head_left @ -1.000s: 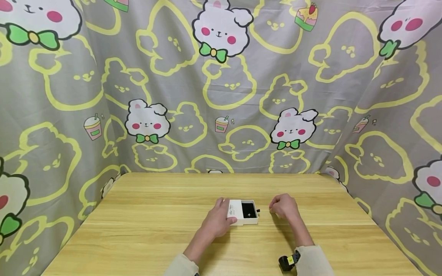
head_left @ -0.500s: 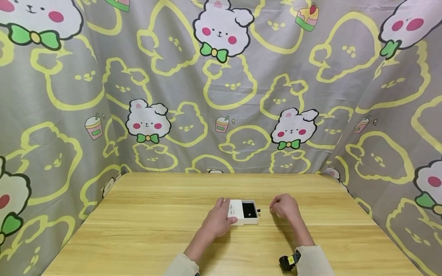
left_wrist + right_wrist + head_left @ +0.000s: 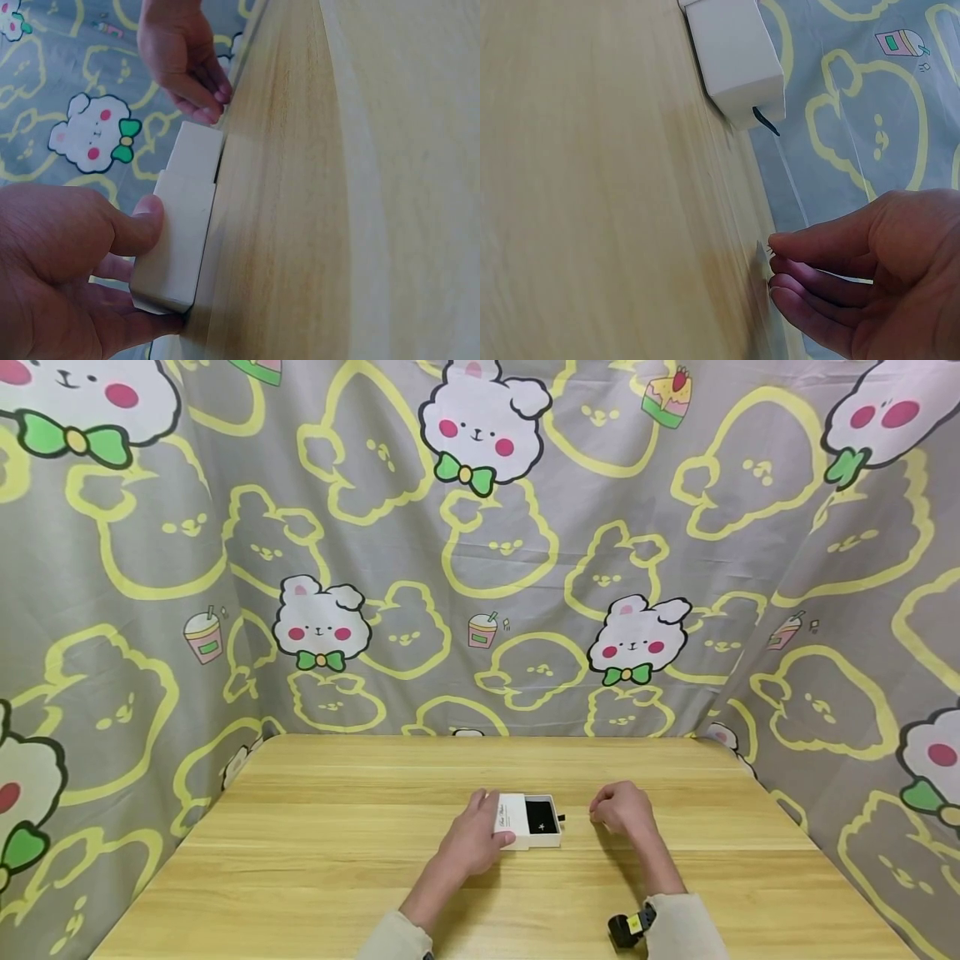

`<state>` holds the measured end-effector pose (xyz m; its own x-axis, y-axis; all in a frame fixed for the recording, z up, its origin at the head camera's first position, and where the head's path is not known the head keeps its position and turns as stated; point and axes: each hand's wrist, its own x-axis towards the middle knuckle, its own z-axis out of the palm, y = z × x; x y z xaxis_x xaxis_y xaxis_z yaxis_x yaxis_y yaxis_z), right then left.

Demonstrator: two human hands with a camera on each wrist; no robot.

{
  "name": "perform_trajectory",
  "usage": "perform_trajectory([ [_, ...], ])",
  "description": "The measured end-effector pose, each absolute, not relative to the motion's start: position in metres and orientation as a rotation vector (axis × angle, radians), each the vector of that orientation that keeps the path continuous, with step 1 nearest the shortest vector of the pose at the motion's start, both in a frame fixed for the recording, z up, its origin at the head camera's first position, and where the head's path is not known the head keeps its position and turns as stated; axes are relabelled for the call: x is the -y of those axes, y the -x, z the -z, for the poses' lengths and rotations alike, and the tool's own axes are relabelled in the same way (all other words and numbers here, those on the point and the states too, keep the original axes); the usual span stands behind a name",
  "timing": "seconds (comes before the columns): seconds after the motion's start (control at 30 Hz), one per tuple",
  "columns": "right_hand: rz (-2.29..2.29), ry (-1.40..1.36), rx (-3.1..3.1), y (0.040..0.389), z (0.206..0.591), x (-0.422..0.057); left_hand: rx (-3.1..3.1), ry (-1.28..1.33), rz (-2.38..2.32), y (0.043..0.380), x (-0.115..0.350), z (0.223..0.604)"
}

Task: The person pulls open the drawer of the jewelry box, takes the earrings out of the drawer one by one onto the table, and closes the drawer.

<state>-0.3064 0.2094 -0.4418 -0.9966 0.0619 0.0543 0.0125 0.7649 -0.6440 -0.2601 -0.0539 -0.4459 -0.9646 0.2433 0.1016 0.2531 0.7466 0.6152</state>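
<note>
A white jewellery box (image 3: 512, 814) with a sliding drawer lies on the table, its sleeve gripped by my left hand (image 3: 472, 839) with thumb in front and fingers behind. The drawer (image 3: 555, 838) is pulled partway out to the right. On its black insert (image 3: 538, 812) sits a tiny star-shaped piece (image 3: 542, 827). A short black pull tab (image 3: 766, 121) sticks out of the drawer's end. To the right of the box and apart from it, my right hand (image 3: 624, 808) pinches a small silvery piece (image 3: 763, 252), too small to tell its kind, just above the tabletop.
The wooden table (image 3: 337, 827) extends around both hands. A grey curtain (image 3: 480, 560) with rabbit prints hangs along its back and sides. A black wrist camera (image 3: 624, 931) is strapped at the right sleeve.
My right hand has shifted slightly to the right, away from the box. The left hand and the box have stayed in place.
</note>
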Motion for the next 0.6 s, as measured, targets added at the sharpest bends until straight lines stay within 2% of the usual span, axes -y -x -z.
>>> perform_trajectory([
  [0.6,-1.091,0.06,2.88,0.3078,0.4423,-0.2117,2.928,0.412,1.032,0.26,0.0541,0.4459],
])
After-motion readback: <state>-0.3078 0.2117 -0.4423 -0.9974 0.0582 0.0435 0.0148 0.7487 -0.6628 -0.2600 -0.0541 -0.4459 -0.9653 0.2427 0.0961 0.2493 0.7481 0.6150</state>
